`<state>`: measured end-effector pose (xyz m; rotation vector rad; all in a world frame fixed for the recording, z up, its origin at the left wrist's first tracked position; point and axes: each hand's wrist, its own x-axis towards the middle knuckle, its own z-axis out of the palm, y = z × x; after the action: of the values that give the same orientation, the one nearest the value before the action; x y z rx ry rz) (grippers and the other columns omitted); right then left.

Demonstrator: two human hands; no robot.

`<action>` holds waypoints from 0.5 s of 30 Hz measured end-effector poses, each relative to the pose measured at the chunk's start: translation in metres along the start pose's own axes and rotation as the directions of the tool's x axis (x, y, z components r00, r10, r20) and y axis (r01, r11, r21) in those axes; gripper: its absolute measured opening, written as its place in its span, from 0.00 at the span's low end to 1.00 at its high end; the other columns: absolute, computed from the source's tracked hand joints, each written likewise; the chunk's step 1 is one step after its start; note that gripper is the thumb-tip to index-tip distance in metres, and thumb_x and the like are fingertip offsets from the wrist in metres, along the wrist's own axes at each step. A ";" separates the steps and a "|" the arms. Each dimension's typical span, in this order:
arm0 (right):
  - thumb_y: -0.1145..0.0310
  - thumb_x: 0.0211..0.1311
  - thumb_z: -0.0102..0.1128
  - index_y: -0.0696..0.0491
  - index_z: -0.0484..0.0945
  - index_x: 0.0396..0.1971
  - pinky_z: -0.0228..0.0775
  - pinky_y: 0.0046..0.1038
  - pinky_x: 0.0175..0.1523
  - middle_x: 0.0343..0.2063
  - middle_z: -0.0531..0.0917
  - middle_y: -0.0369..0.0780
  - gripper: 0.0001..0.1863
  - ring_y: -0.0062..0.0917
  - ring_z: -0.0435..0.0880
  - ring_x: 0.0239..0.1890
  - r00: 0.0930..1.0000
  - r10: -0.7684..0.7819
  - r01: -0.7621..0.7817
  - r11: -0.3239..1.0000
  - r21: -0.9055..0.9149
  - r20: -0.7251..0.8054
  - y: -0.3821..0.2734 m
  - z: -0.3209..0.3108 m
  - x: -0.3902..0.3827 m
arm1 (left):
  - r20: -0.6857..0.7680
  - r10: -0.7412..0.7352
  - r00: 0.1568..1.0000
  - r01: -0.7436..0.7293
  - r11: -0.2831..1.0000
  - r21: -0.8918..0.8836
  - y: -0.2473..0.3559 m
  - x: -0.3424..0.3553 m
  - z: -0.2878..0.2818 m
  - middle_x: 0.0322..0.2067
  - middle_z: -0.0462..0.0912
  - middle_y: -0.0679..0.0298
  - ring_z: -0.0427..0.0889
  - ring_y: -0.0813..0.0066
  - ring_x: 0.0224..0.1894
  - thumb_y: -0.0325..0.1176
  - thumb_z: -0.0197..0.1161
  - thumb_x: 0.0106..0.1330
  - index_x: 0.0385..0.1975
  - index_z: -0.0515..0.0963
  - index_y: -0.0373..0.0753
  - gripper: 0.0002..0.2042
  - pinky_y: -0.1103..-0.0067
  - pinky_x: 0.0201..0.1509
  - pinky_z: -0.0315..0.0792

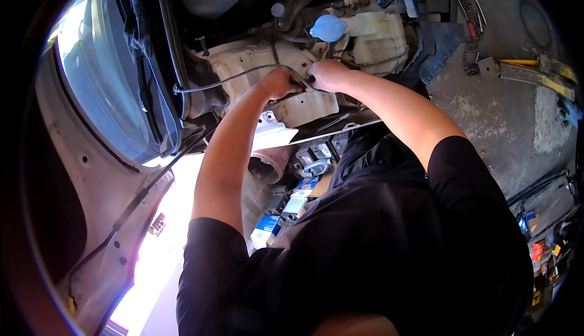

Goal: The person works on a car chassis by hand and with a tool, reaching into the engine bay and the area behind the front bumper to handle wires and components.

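Note:
My left hand [280,84] and my right hand [329,75] meet over the pale inner fender panel [240,59] of an engine bay. A thin dark hose [242,73] comes from the left edge of the bay, arches over my left hand and drops between both hands. The fingers of both hands are curled closed around it, though its end is hidden by them. Just beyond my right hand sits a round light-blue cap [328,28], beside a whitish plastic tank [380,42].
The raised hood's dark prop rod [143,193] slants down on the left, near the windshield [100,86]. Below the fender edge are several boxes [267,230] and a bucket [272,161]. On the right floor lie a chain [470,56] and a yellow metal tool [535,73].

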<state>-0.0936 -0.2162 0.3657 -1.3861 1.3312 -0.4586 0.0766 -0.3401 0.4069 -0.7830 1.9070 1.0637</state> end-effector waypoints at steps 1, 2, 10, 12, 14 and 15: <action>0.63 0.52 0.63 0.53 0.85 0.33 0.75 0.45 0.45 0.33 0.84 0.51 0.12 0.48 0.83 0.40 1.000 -0.013 0.014 0.999 -0.031 0.011 -0.001 0.001 0.002 | 0.000 -0.017 1.000 0.017 1.000 -0.001 -0.001 0.000 0.001 0.36 0.87 0.56 0.84 0.64 0.37 0.33 0.70 0.56 0.40 0.86 0.41 0.12 0.72 0.48 0.74; 0.63 0.53 0.61 0.52 0.85 0.33 0.75 0.45 0.45 0.34 0.84 0.50 0.11 0.47 0.83 0.40 1.000 -0.013 0.013 0.997 -0.079 0.005 0.001 0.004 0.004 | -0.001 -0.032 0.999 0.032 0.999 -0.001 -0.001 0.001 0.002 0.36 0.88 0.57 0.83 0.67 0.37 0.32 0.70 0.57 0.40 0.86 0.39 0.12 0.73 0.48 0.73; 0.67 0.53 0.57 0.56 0.85 0.33 0.77 0.44 0.46 0.36 0.85 0.50 0.12 0.46 0.84 0.42 0.999 -0.034 0.028 0.973 -0.230 -0.024 -0.001 0.014 0.001 | -0.025 -0.015 1.000 0.014 1.000 -0.010 -0.006 0.003 0.004 0.36 0.87 0.53 0.84 0.58 0.38 0.35 0.70 0.54 0.38 0.86 0.39 0.13 0.70 0.47 0.75; 0.68 0.52 0.56 0.58 0.85 0.33 0.77 0.44 0.47 0.36 0.85 0.51 0.13 0.46 0.84 0.42 0.999 0.022 -0.027 0.975 -0.221 -0.022 -0.009 0.015 0.002 | -0.030 -0.007 1.000 0.007 1.000 -0.012 -0.011 0.003 0.006 0.37 0.87 0.53 0.84 0.60 0.39 0.35 0.70 0.54 0.40 0.85 0.38 0.14 0.70 0.48 0.74; 0.69 0.51 0.57 0.59 0.85 0.34 0.77 0.43 0.47 0.36 0.85 0.52 0.14 0.45 0.84 0.43 0.998 0.056 -0.059 0.974 -0.218 -0.017 -0.014 0.014 0.002 | -0.047 0.012 0.999 -0.014 0.999 -0.039 -0.015 0.004 0.010 0.40 0.87 0.55 0.85 0.64 0.40 0.34 0.70 0.56 0.42 0.84 0.36 0.15 0.71 0.50 0.74; 0.69 0.51 0.57 0.60 0.85 0.34 0.77 0.43 0.47 0.37 0.85 0.52 0.14 0.45 0.84 0.43 0.998 0.062 -0.063 0.974 -0.219 -0.013 -0.015 0.013 0.002 | -0.042 0.002 0.999 -0.004 1.000 -0.026 -0.015 0.004 0.009 0.40 0.87 0.55 0.85 0.63 0.40 0.34 0.70 0.56 0.43 0.83 0.36 0.15 0.71 0.50 0.74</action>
<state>-0.0753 -0.2165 0.3739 -1.5191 1.4604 -0.2795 0.0897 -0.3400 0.3949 -0.8234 1.9332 1.0841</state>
